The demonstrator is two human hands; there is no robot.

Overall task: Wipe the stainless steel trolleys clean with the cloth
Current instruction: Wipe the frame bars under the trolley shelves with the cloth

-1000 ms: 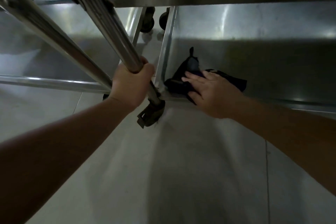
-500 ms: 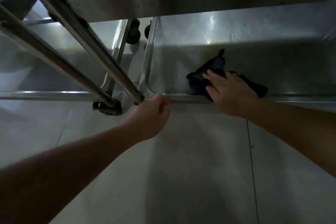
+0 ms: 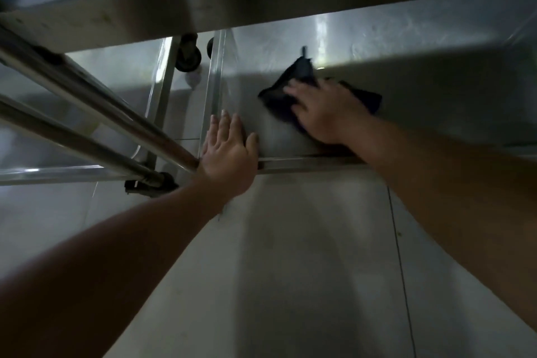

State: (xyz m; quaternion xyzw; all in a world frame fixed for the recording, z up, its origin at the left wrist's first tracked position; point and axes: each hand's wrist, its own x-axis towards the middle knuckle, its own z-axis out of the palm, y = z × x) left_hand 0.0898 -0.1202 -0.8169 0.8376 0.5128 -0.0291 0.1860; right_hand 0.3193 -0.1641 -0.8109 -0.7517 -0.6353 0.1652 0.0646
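A pale tiled floor (image 3: 305, 256) fills the lower half of the frame, crossed by a thin grout line at the right. Above it, across the upper and middle right, stands a stainless steel trolley (image 3: 421, 38) — its upper shelf runs as a broad dull band along the top of the frame, and its bottom shelf (image 3: 436, 102) lies below that, half in shadow, with a raised front rim at centre frame. A second trolley (image 3: 87, 81) sits at the left, just beside the first; two slanted steel posts (image 3: 87, 102) cross from the upper left down toward the centre, and a dark caster (image 3: 188, 57) shows between the two trolleys near the top centre. Another caster mount sits at the foot of the posts, left of centre.

Both forearms reach in from the bottom corners. The right hand (image 3: 325, 113), right of centre, presses flat on a dark cloth (image 3: 293, 84) with fingers spread; it is blurred. The cloth lies on the bottom shelf of the right-hand trolley, near its front left part, bunched, with corners sticking out beyond the hand at the upper left and the right. The left hand (image 3: 229, 151), at centre frame, rests flat with straight fingers on the front left corner of that same shelf — the palm over the rim, holding nothing.
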